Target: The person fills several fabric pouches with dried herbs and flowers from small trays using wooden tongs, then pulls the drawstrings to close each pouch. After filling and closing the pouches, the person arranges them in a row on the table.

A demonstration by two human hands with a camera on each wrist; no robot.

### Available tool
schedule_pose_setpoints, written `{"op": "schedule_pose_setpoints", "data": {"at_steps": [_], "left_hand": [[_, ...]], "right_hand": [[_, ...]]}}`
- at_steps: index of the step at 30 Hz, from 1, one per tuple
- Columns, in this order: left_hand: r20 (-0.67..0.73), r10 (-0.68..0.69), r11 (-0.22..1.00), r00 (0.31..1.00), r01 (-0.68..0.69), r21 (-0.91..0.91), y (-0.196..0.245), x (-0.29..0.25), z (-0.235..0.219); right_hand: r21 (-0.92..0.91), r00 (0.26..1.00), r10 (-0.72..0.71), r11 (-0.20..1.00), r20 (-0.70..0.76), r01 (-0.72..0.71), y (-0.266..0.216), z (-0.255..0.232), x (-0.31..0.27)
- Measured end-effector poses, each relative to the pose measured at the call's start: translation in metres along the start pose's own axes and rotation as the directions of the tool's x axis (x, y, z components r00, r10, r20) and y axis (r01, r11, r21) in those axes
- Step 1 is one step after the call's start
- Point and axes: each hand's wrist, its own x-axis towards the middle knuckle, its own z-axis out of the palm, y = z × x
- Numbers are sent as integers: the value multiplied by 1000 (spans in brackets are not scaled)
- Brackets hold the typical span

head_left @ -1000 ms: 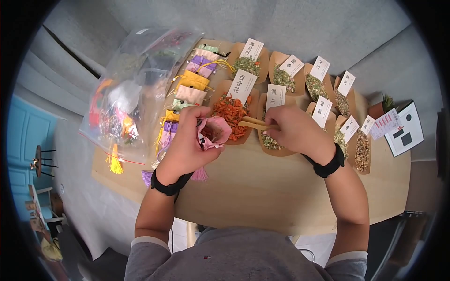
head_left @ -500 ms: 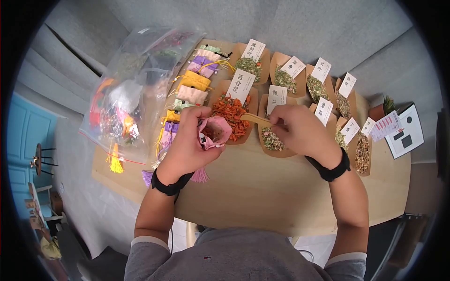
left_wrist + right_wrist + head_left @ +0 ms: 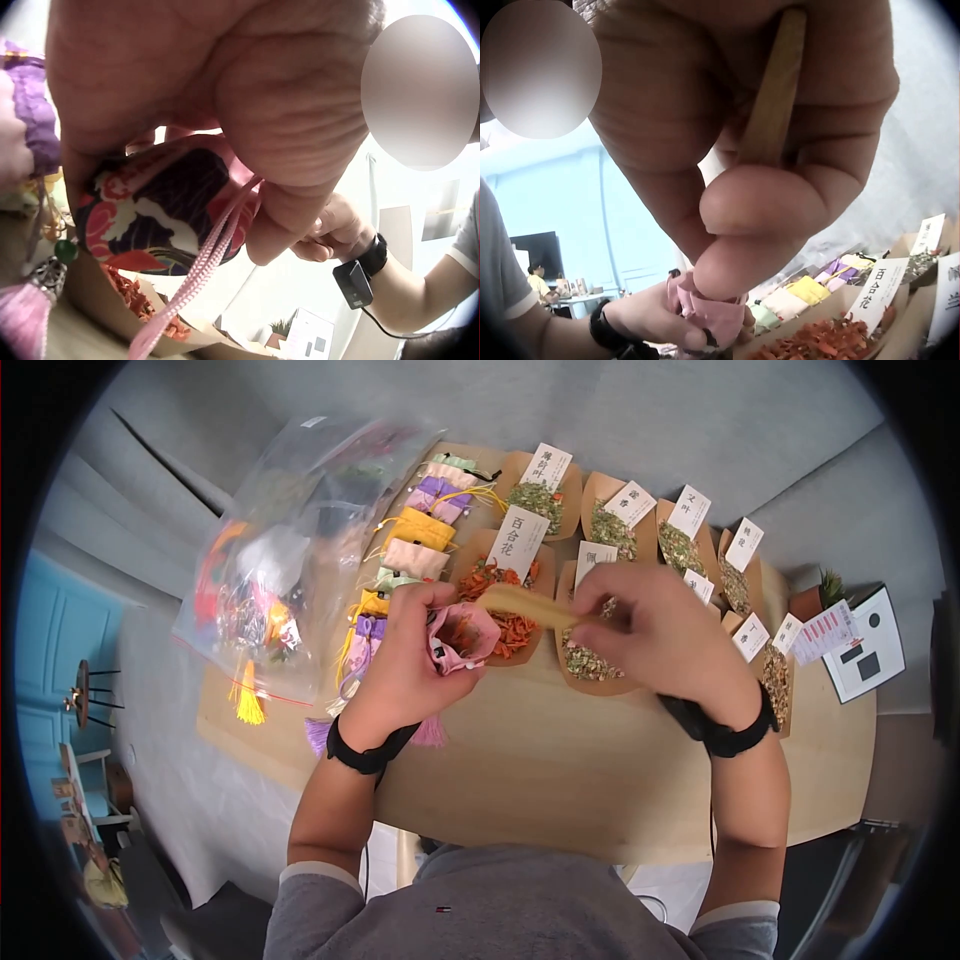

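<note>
The left hand (image 3: 402, 668) grips one pink pouch (image 3: 482, 630); the right hand (image 3: 672, 635) pinches one wooden spoon (image 3: 535, 607).

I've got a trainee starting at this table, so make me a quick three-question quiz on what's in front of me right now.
1. What does the right hand hold?
2. True or false: the left hand holds the pink pouch with its mouth open.
3. The dried pieces in the tray nearest the pouch are: A, white; B, blue; C, orange-red.

Key: 1, a wooden utensil; 2, true; 3, C.
</note>
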Motion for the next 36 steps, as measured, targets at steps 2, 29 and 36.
{"op": "schedule_pose_setpoints", "data": {"at_steps": [2,29,36], "left_hand": [[-3,-6,999,1000,6,32,-1,-2,-1],[52,-74,994,996,78,-80,4,-1,1],[46,-137,963,989,144,-226,-5,-3,7]], "right_hand": [[-20,996,87,996,-36,-87,6,-5,2],[-35,995,98,994,-30,-99,57,20,1],[261,990,130,955,54,-139,11,-3,-5]]}}
